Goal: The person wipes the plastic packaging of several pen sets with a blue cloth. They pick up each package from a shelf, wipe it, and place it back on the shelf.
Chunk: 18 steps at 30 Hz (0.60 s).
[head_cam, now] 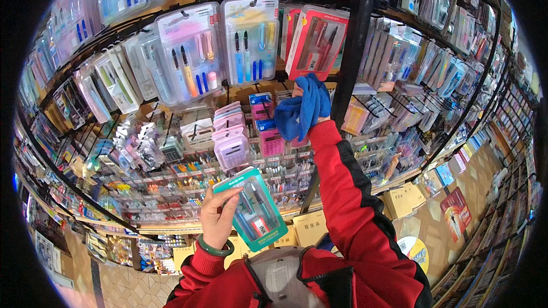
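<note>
My left hand (219, 214), with a green bangle at the wrist, grips a teal-framed pen set pack (257, 211) by its upper left edge. Through its clear window show pens and a small ink box. My right hand (317, 119) is raised to the rack and largely covered by a blue cloth (302, 107), which it holds. The cloth is at the lower edge of a red pen set pack (319, 45) hanging on the rack; whether they touch, I cannot tell. Pink packs (272, 143) hang just below and left of the cloth.
Blister packs of pens (251, 42) hang in rows on hooks. A black rack post (352, 51) stands right of my right hand. Lower shelves (188, 205) hold many loose pens. Stacked tan booklets (402, 201) lie below, and a red pack (456, 214) lies to the right.
</note>
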Motion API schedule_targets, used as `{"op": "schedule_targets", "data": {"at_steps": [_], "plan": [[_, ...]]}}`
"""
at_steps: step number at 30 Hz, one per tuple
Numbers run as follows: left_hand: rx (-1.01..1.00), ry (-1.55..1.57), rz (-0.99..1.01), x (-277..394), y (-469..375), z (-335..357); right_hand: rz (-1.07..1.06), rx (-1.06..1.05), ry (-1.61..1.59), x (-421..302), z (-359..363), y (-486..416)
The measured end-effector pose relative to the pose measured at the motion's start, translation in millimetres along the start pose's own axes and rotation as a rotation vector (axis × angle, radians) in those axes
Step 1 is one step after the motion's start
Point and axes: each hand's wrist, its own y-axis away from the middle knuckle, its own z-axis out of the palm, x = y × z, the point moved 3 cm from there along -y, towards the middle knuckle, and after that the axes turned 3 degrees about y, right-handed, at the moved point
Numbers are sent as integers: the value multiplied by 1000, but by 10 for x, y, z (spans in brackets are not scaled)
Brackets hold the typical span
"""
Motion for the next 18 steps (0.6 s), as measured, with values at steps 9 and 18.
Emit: {"op": "schedule_targets", "data": {"at_steps": [9, 18], "plan": [[-1, -38, 21, 41, -29, 53, 232, -141, -1806, -241, 346, -21], [66, -63, 48, 21, -22, -35, 234, -117, -1746, -488, 535, 44]]}}
